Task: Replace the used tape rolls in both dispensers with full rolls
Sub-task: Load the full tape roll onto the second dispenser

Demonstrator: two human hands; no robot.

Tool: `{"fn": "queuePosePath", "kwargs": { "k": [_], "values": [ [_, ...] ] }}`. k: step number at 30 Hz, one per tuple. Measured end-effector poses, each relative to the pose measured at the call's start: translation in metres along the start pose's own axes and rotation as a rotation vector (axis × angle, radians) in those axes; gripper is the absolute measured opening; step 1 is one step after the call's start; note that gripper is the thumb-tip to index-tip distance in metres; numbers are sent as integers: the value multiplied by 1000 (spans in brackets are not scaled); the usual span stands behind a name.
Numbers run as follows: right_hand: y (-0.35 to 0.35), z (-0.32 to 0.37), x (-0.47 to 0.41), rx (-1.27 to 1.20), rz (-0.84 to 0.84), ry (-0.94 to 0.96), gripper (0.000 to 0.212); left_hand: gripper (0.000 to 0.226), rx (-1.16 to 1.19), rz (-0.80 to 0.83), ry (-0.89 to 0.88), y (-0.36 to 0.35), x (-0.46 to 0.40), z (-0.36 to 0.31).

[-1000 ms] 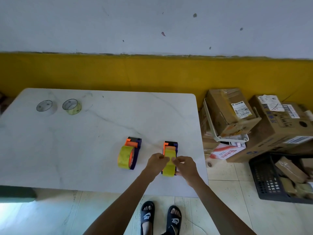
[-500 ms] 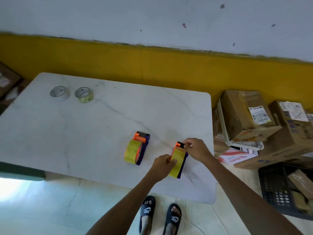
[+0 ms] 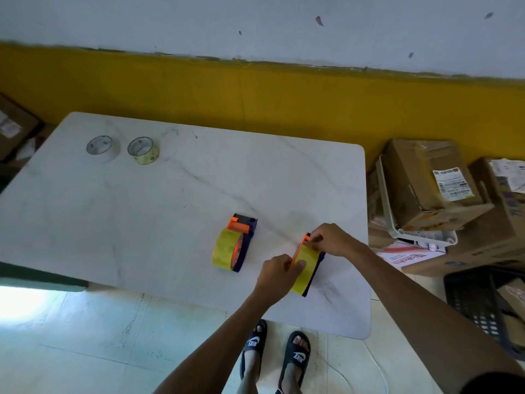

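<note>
The left hand grips the side of the yellow roll in the near dispenser, thumb on the tape; the right hand pinches at its orange top end. A second loaded dispenser stands just left on the white table. Two used rolls lie at the far left corner

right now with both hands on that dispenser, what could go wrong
The dispenser in the hands stands close to the table's near right corner; a hard tug could slide it off the edge. The right hand works at the orange cutter end, where the fingers might get nicked or the loose tape might stick to itself. The left hand only presses the roll from one side, so the dispenser could tip over toward the other dispenser.
</note>
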State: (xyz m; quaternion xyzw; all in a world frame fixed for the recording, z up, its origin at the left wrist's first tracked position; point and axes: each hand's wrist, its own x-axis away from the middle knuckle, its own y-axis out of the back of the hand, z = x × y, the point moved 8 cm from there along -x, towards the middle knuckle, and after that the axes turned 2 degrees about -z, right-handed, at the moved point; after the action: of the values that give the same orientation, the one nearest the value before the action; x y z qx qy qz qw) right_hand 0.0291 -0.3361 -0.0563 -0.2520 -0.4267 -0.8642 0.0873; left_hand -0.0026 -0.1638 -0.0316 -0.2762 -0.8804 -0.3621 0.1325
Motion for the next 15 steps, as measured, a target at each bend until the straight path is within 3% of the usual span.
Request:
{"fn": "queuePosePath", "kwargs": {
  "k": [2, 9, 12, 15],
  "values": [
    [1, -2, 1, -41, -35, 36, 43, 46, -7, 11, 12, 0, -1, -2],
    [-9, -12, -10, 146, -107, -42, 45, 54, 100, -7, 36, 2, -5, -9],
    [-8, -5, -13, 193, -119, -35, 53, 45, 50, -42, -3, 2, -4, -10],
    [-6, -3, -14, 270, -71, -38, 44, 31, -59, -91, -58, 6, -3, -13]
  ]
}}
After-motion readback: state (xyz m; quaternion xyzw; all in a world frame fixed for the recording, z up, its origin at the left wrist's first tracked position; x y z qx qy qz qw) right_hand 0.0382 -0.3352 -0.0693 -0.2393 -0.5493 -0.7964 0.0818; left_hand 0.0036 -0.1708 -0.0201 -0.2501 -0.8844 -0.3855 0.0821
